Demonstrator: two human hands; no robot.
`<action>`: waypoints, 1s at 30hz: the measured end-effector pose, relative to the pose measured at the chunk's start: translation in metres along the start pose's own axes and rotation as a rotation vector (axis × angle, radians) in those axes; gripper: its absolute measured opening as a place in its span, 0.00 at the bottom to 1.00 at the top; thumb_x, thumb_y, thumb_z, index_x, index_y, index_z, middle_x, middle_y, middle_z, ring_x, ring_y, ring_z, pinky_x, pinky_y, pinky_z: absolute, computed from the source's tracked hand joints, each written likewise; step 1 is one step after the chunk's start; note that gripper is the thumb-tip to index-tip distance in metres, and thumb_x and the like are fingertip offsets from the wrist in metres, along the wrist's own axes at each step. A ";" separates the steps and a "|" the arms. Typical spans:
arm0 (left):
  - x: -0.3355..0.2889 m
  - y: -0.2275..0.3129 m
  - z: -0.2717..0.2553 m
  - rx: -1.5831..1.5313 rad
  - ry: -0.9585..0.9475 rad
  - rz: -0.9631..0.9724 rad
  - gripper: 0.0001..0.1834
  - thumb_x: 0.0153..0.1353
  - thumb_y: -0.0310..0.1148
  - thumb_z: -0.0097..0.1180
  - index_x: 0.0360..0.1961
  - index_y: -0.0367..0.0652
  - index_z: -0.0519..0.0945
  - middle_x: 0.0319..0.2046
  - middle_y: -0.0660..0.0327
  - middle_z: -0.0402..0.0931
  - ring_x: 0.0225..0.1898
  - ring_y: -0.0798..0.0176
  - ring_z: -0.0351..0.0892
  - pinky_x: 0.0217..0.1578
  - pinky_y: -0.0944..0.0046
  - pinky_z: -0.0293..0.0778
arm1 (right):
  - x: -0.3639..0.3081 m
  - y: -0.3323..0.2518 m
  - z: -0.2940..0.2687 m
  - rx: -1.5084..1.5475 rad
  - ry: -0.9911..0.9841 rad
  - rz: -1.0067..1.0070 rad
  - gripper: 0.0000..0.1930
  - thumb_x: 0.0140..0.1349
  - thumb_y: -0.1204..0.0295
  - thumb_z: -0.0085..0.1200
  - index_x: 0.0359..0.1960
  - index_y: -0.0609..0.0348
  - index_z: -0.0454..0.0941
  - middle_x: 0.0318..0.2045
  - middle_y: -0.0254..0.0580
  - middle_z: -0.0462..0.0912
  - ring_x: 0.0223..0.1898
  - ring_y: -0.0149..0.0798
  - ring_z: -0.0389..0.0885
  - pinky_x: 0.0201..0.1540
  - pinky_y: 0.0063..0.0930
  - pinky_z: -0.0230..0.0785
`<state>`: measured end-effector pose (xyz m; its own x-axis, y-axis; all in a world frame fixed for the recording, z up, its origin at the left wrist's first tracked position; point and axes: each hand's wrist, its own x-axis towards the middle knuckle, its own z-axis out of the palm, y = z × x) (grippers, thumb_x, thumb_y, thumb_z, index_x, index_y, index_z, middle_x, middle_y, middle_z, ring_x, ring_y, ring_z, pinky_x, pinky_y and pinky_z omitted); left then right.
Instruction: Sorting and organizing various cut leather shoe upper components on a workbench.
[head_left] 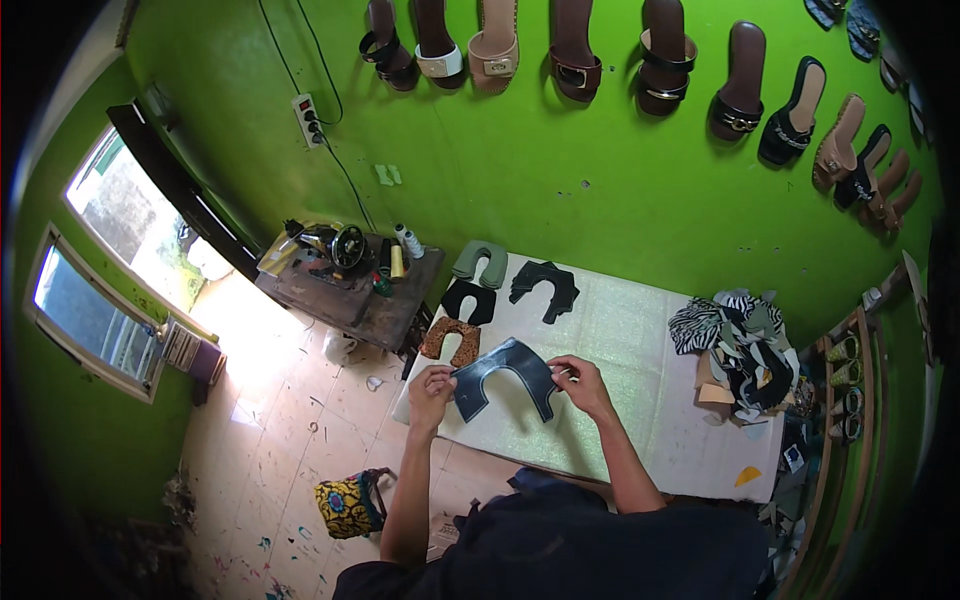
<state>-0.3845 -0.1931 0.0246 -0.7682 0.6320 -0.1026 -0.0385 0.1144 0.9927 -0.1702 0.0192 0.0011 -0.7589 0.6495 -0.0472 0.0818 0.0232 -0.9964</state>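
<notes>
Between my hands, above the table, I hold up a dark, glossy, arch-shaped shoe upper piece (512,357) with a pale line along its edge. My left hand (432,396) pinches its left side, and my right hand (580,384) pinches its right side. On the table behind it lie similar arched pieces: a grey-green stack (466,264), a black stack (457,301), a brown speckled stack (436,343) and a larger black stack (562,283).
The white-covered table (620,350) stands against a green wall hung with sandals (738,90). A heap of scraps (745,350) sits at its right end. A sewing machine (335,250) stands on a bench to the left. A patterned bag (347,505) is on the floor.
</notes>
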 end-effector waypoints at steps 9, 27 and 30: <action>0.098 -0.004 -0.011 0.142 -0.087 0.075 0.09 0.59 0.21 0.59 0.42 0.39 0.80 0.29 0.66 0.77 0.31 0.76 0.76 0.31 0.76 0.75 | 0.064 -0.006 0.011 -0.026 0.096 0.004 0.13 0.60 0.84 0.49 0.45 0.64 0.80 0.29 0.33 0.77 0.28 0.24 0.77 0.33 0.20 0.75; 0.301 -0.044 0.054 0.196 -0.533 0.009 0.10 0.59 0.19 0.57 0.42 0.37 0.82 0.31 0.63 0.79 0.31 0.73 0.79 0.30 0.72 0.79 | 0.132 0.032 0.033 -0.104 0.660 0.163 0.15 0.59 0.88 0.47 0.45 0.61 0.81 0.30 0.38 0.79 0.29 0.29 0.80 0.35 0.23 0.76; 0.328 -0.047 0.073 0.260 -0.627 0.055 0.11 0.59 0.18 0.55 0.43 0.37 0.81 0.32 0.64 0.77 0.30 0.74 0.77 0.31 0.72 0.80 | 0.142 0.040 0.036 -0.118 0.719 0.190 0.16 0.59 0.88 0.48 0.45 0.61 0.80 0.31 0.38 0.79 0.29 0.30 0.81 0.35 0.23 0.76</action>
<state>-0.5880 0.0650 -0.0607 -0.2462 0.9579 -0.1479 0.2054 0.2007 0.9579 -0.2978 0.0844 -0.0478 -0.1196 0.9856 -0.1196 0.2684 -0.0839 -0.9596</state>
